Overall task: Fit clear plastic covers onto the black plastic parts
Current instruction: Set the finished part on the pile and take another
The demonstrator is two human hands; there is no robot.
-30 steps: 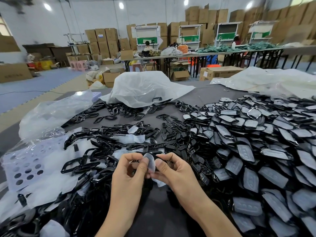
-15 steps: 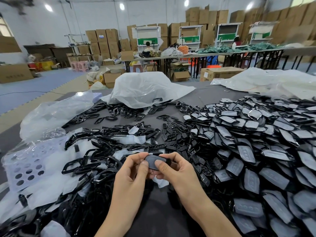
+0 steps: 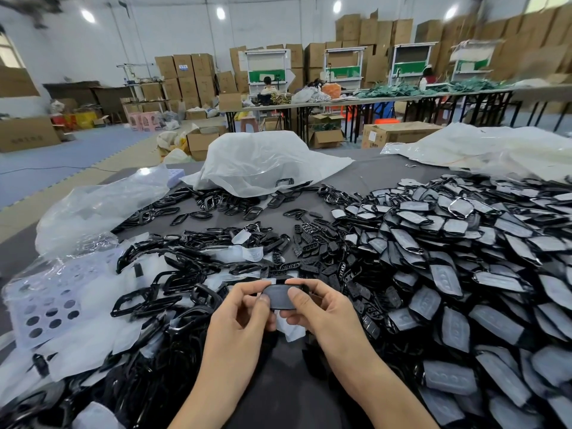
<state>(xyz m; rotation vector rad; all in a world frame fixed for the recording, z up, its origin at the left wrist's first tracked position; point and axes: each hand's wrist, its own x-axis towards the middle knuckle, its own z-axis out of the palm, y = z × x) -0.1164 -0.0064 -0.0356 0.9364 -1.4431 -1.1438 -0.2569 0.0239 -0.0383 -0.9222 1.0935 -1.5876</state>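
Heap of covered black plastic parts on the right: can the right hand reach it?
Probably yes, once it lets go. Right hand and left hand both pinch one black plastic part, but the heap of covered parts lies beside, nothing between.

Glossy black frames [image 3: 145, 300], grey-filmed black parts [image 3: 445, 277], dark grey table [image 3: 365, 178], pale sheet [image 3: 62, 289] dotted with round holes

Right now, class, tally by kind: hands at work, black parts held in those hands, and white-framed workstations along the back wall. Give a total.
Hands: 2, the left hand and the right hand
Held: 1 black part
Back wall: 4 white-framed workstations
Total: 7
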